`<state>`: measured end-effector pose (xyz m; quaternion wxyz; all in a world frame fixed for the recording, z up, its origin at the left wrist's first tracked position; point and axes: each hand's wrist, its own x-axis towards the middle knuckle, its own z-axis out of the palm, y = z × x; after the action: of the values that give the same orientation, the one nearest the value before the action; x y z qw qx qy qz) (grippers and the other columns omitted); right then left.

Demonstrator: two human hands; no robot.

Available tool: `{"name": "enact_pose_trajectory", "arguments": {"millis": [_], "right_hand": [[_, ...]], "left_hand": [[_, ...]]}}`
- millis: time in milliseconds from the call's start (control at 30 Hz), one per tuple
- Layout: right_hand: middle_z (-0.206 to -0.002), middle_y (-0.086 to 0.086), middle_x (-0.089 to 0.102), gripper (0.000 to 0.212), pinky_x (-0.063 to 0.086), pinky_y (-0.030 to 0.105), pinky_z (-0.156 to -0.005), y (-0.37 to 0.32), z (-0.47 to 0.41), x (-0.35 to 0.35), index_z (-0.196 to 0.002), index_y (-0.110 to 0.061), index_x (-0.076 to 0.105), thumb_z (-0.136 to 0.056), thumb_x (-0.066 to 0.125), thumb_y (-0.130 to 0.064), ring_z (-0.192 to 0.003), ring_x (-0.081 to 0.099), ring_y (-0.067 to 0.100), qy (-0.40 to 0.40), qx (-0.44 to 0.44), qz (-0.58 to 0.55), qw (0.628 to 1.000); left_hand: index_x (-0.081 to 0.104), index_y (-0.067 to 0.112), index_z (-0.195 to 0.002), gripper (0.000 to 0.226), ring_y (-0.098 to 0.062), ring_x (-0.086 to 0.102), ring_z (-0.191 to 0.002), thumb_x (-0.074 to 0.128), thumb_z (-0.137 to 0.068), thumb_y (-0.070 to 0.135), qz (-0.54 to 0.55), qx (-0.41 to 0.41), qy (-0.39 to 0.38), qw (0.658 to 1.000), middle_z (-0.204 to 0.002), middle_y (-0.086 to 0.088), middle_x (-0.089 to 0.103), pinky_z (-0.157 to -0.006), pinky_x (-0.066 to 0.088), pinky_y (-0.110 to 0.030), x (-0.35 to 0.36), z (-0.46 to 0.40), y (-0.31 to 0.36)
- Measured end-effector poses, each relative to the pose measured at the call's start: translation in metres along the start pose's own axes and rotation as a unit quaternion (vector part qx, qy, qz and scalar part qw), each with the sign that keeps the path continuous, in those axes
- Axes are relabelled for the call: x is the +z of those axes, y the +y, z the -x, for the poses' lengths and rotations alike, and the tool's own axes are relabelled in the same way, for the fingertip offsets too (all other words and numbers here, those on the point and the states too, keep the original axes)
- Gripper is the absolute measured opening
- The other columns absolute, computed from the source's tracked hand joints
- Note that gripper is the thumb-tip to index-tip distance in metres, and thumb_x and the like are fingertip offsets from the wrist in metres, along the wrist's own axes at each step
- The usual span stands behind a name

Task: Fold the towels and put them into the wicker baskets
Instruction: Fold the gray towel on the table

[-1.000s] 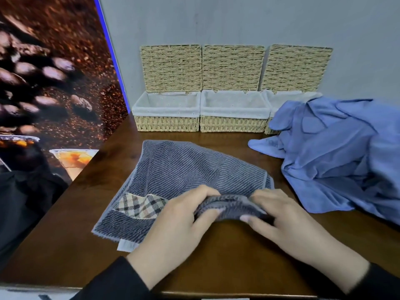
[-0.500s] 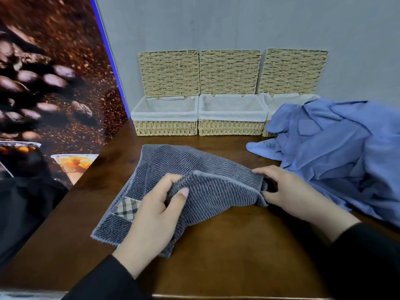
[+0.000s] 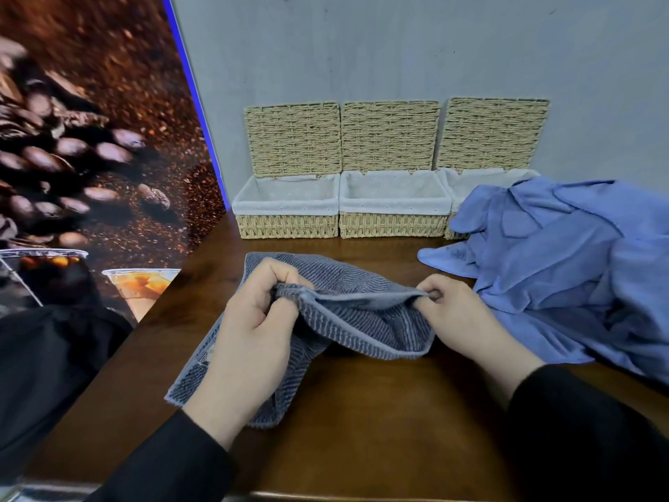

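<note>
A dark brown wooden table (image 3: 380,422) stands against a plain grey wall (image 3: 398,48). On the left, a large coffee-bean mural (image 3: 90,132) meets the grey wall along a blue edge strip (image 3: 195,99). Lighting is even and soft.

The brown wooden table (image 3: 380,422) carries 3 wicker baskets (image 3: 392,224) along the wall, a gray towel (image 3: 362,320), and blue cloth (image 3: 564,269).

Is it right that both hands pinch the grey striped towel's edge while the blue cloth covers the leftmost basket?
Not quite. The head view shows the blue cloth covering part of the rightmost basket, not the leftmost. Both the left hand and right hand do pinch the grey striped towel.
</note>
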<state>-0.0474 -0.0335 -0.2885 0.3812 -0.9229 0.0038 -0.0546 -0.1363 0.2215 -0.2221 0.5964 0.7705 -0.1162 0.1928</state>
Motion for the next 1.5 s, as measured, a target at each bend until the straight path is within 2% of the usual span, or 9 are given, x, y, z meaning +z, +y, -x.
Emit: {"name": "enact_pose_trajectory", "arguments": {"millis": [233, 400, 567, 733, 867, 1000, 1200, 1300, 1500], "right_hand": [[-0.079, -0.014, 0.057, 0.03, 0.041, 0.021, -0.067, -0.004, 0.005, -0.033, -0.097, -0.031, 0.049, -0.091, 0.056, -0.003, -0.074, 0.056, 0.003, 0.07, -0.097, 0.004, 0.993], [-0.094, -0.009, 0.057, 0.039, 0.044, 0.027, -0.07, -0.01, 0.014, -0.086, -0.096, -0.037, 0.049, -0.096, 0.051, 0.002, -0.078, 0.056, 0.011, 0.039, -0.248, 0.062, 0.966], [-0.093, -0.011, 0.06, 0.037, 0.049, 0.028, -0.062, -0.025, 0.013, -0.111, -0.096, -0.028, 0.075, -0.09, 0.063, 0.007, -0.079, 0.064, 0.016, 0.021, -0.366, 0.261, 0.893], [-0.074, -0.018, 0.052, 0.016, 0.031, 0.023, -0.065, -0.025, 0.021, -0.119, -0.075, -0.043, 0.055, -0.088, 0.046, -0.042, -0.074, 0.046, 0.006, -0.073, -0.314, 0.358, 0.876], [-0.068, -0.013, 0.053, 0.057, 0.037, 0.028, -0.054, -0.035, 0.032, -0.123, -0.071, -0.032, 0.056, -0.084, 0.035, -0.083, -0.066, 0.051, 0.005, 0.034, -0.254, 0.367, 0.894], [-0.072, 0.0, 0.061, 0.055, 0.047, 0.041, -0.063, -0.062, 0.03, -0.131, -0.068, -0.014, 0.06, -0.094, 0.043, -0.059, -0.071, 0.057, 0.023, 0.155, -0.222, 0.22, 0.937], [-0.072, -0.003, 0.062, 0.021, 0.043, 0.022, -0.068, -0.095, 0.02, -0.149, -0.091, -0.019, 0.072, -0.101, 0.059, -0.032, -0.068, 0.054, 0.012, 0.204, -0.19, -0.034, 0.96], [-0.081, -0.014, 0.069, 0.017, 0.049, 0.041, -0.077, -0.109, 0.017, -0.151, -0.088, -0.036, 0.074, -0.095, 0.059, -0.036, -0.078, 0.059, 0.014, 0.224, -0.189, -0.213, 0.932], [-0.087, -0.015, 0.067, 0.016, 0.047, 0.032, -0.084, -0.132, 0.006, -0.168, -0.085, -0.036, 0.068, -0.093, 0.055, -0.035, -0.087, 0.059, 0.007, 0.315, -0.233, -0.289, 0.873]], "left_hand": [[0.067, 0.032, -0.1, 0.022, -0.005, 0.064, -0.088, 0.048, -0.104, 0.023, -0.054, -0.007, 0.028, 0.998, -0.093, 0.01, 0.07, -0.077, 0.052, -0.03, -0.003, -0.008, 0.006], [0.068, 0.03, -0.101, 0.018, -0.032, 0.067, -0.099, 0.05, -0.102, 0.033, 0.014, -0.017, 0.121, 0.992, -0.098, 0.0, 0.073, -0.091, 0.052, -0.063, -0.026, -0.036, 0.009], [0.069, 0.027, -0.102, 0.019, -0.035, 0.067, -0.106, 0.05, -0.102, 0.031, 0.029, 0.007, 0.132, 0.991, -0.104, -0.002, 0.074, -0.098, 0.048, -0.064, -0.04, -0.056, 0.023], [0.069, 0.028, -0.098, 0.018, -0.042, 0.064, -0.11, 0.052, -0.098, 0.031, 0.103, 0.006, 0.17, 0.98, -0.11, -0.014, 0.071, -0.101, 0.045, -0.066, -0.059, -0.069, 0.033], [0.07, 0.033, -0.096, 0.018, -0.029, 0.066, -0.099, 0.052, -0.098, 0.032, 0.075, 0.007, 0.16, 0.984, -0.1, -0.005, 0.073, -0.098, 0.048, -0.066, -0.068, -0.074, 0.029], [0.07, 0.03, -0.101, 0.02, -0.036, 0.067, -0.107, 0.051, -0.1, 0.029, 0.075, -0.016, 0.155, 0.985, -0.105, -0.007, 0.074, -0.099, 0.049, -0.064, -0.08, -0.081, 0.021], [0.069, 0.021, -0.114, 0.024, -0.033, 0.067, -0.112, 0.047, -0.104, 0.022, 0.093, -0.031, 0.134, 0.986, -0.113, -0.006, 0.074, -0.099, 0.05, -0.054, -0.091, -0.092, 0.031], [0.063, 0.003, -0.125, 0.029, -0.033, 0.065, -0.117, 0.042, -0.106, 0.01, 0.17, -0.038, 0.12, 0.977, -0.119, -0.015, 0.071, -0.103, 0.051, -0.043, -0.091, -0.098, 0.044], [0.058, -0.002, -0.129, 0.031, -0.025, 0.066, -0.111, 0.041, -0.106, 0.009, 0.181, -0.003, 0.081, 0.98, -0.125, -0.018, 0.068, -0.099, 0.051, -0.036, -0.091, -0.112, 0.068]]}}
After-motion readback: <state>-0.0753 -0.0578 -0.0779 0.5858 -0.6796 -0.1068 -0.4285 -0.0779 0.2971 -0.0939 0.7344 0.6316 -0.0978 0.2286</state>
